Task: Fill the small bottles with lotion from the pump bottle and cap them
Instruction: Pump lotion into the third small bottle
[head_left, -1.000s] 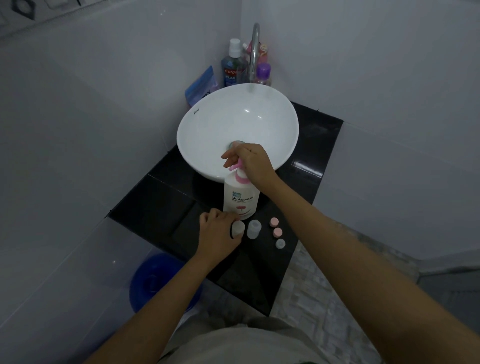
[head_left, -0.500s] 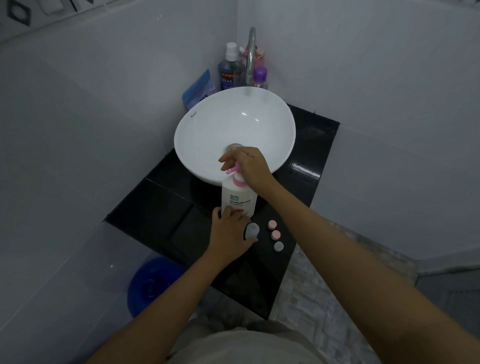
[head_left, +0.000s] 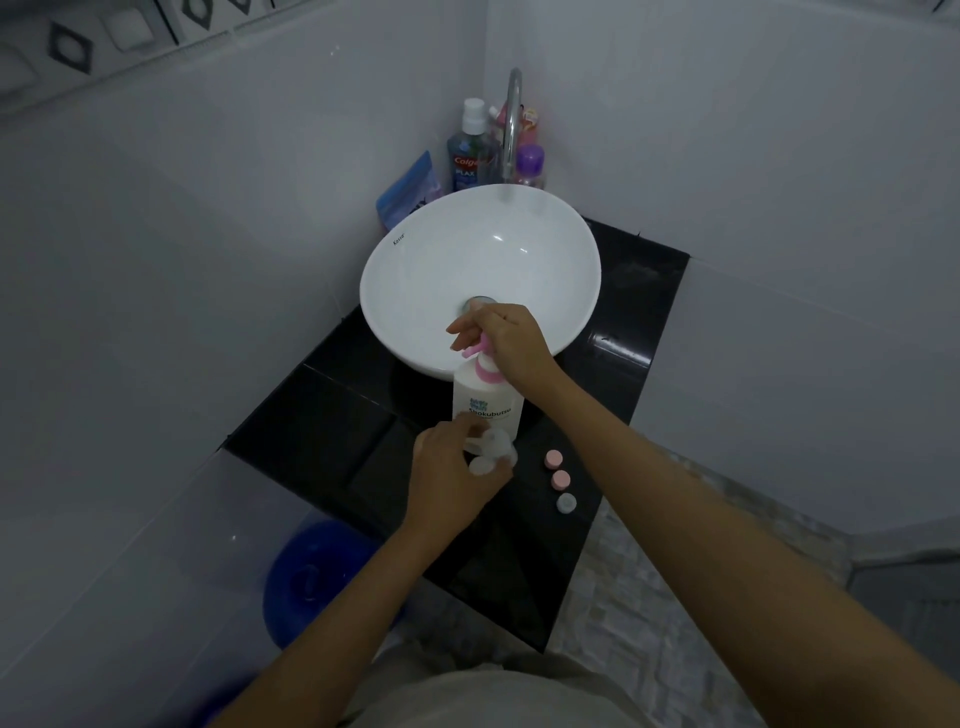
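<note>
Below the pump bottle (head_left: 485, 402), left hand (head_left: 452, 480) holds small bottles (head_left: 491, 452) (blurred).

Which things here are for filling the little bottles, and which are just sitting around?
For the job: pump bottle, little bottles in the left hand, three caps, right hand on the pump.

Just sitting around: sink, tap, mouthwash, purple-capped bottle, blue pouch, blue bucket.

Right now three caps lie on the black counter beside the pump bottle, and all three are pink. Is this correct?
Not quite. The head view shows three caps on the counter right of the pump bottle, but only two are pink; the third is pale grey-blue.
</note>
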